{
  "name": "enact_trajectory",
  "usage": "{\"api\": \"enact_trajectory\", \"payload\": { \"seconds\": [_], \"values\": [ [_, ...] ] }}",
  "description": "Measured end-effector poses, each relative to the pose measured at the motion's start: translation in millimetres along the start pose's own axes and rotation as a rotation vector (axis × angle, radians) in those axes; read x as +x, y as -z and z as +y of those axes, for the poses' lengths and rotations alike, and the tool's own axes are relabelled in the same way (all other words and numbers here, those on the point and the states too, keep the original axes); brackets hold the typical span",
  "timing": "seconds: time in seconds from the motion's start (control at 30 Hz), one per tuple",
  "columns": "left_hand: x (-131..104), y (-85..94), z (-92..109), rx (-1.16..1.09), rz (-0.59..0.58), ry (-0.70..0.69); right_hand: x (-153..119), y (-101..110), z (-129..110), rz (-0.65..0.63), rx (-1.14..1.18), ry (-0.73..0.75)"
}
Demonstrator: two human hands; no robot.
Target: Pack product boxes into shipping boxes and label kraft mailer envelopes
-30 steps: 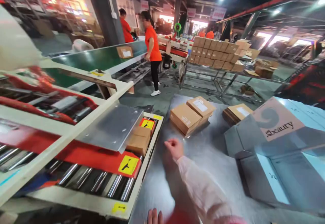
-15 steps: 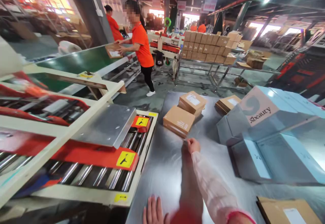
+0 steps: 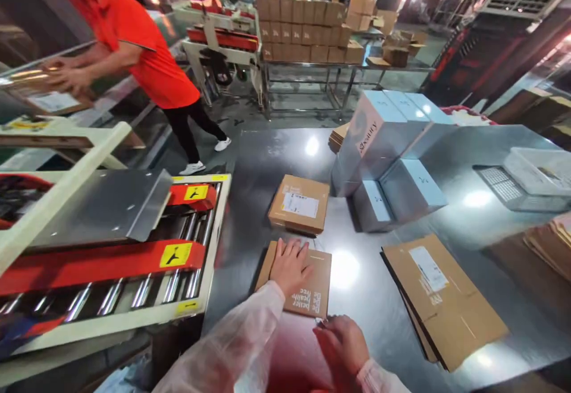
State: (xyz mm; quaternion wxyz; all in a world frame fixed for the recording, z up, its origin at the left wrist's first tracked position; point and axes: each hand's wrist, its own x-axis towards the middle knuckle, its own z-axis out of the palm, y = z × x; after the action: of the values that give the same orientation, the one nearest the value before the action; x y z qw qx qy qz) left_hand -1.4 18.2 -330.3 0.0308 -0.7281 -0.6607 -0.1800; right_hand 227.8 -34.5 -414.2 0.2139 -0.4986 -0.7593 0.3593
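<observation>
A small brown cardboard box [image 3: 303, 283], printed with white lettering on its lid, lies flat on the near edge of a steel packing table [image 3: 446, 203]; the worker's left hand [image 3: 289, 265], fingers spread and palm down, presses on the box's left half, while the right hand [image 3: 343, 345] is curled at the box's near right corner, fingertips drawn together there, though what they pinch is too small to tell. Both forearms wear thin translucent sleeves [image 3: 236, 345].

Just beyond the box sits a second brown box [image 3: 300, 204] bearing a white shipping label; to the right of the box, a stack of flattened cartons [image 3: 444, 298] lies fanned on the steel, well apart from the hands; further right, at the table's edge, more flattened board [image 3: 548, 247] is piled. Beyond and to the right of the box stands a heap of pale blue branded boxes [image 3: 392, 155], and past those, far right, a clear plastic tray [image 3: 535, 179].

To the left of the box, touching the table's side, is a sealing machine with steel rollers [image 3: 134, 292], red guards [image 3: 98, 259] carrying yellow warning stickers, and a tilted metal plate [image 3: 102, 206]. Far beyond it, a co-worker in an orange shirt [image 3: 143, 54] leans over a parcel [image 3: 49, 98] held in both hands; at the back of the hall, behind the table, rows of brown boxes [image 3: 307, 27] are stacked on a metal rack.
</observation>
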Motion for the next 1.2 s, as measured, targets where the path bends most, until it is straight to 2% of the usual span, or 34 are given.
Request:
{"api": "enact_trajectory", "payload": {
  "seconds": [0.1, 0.23, 0.33, 0.4, 0.5, 0.57, 0.6, 0.67, 0.77, 0.83, 0.9, 0.97, 1.07, 1.13, 1.2],
  "values": [
    [-10.9, -8.8, 2.7, 0.047, -0.075, -0.04, -1.2, 8.5, 13.2, -0.117, 0.04, 0.057],
    [-15.7, -3.8, 3.8, 0.08, -0.112, -0.034, 28.6, 10.1, 27.8, -0.182, 0.111, 0.194],
    [-16.2, -4.7, 4.2, 0.118, -0.12, -0.026, 47.6, 5.3, 37.5, -0.198, 0.199, 0.215],
    [-16.3, -6.2, 2.8, 0.155, -0.118, -0.029, 58.8, 6.4, 42.4, -0.1, 0.266, 0.101],
    [-13.6, -5.8, 0.8, 0.189, -0.114, -0.038, 77.9, 12.0, 40.2, 0.262, 0.457, -0.194],
    [-12.6, -5.0, 4.0, 0.197, -0.118, -0.039, 88.2, 9.4, 30.5, 0.408, 0.591, -0.219],
    [-14.5, -5.2, 8.0, 0.203, -0.123, -0.038, 90.4, 4.5, 23.9, 0.412, 0.643, -0.186],
    [-26.8, -8.2, 20.9, 0.226, -0.114, -0.015, 86.4, -10.9, 11.4, 0.342, 0.747, -0.187],
    [-66.7, -15.7, 46.4, 0.256, -0.074, 0.076, 61.5, -31.6, 4.1, 0.167, 0.839, -0.265],
    [-95.5, -15.7, 59.9, 0.229, -0.08, 0.162, 40.4, -32.5, 6.9, 0.061, 0.786, -0.252],
    [-110.6, -8.3, 64.7, 0.127, -0.162, 0.219, 23.1, -23.0, 9.2, 0.02, 0.652, -0.274],
    [-103.2, 1.9, 59.3, -0.062, -0.307, 0.23, 12.1, -10.4, 6.1, -0.024, 0.502, -0.315],
    [-56.7, 4.5, 41.8, -0.371, -0.604, 0.224, 1.8, -2.2, -9.3, -0.082, 0.321, -0.295],
    [-19.7, -8.1, 33.6, -0.471, -0.773, 0.209, -5.7, -5.6, -22.2, -0.096, 0.234, -0.274],
    [7.8, -28.4, 31.4, -0.524, -0.891, 0.188, -13.8, -11.5, -33.7, -0.119, 0.169, -0.271]
  ]
}}
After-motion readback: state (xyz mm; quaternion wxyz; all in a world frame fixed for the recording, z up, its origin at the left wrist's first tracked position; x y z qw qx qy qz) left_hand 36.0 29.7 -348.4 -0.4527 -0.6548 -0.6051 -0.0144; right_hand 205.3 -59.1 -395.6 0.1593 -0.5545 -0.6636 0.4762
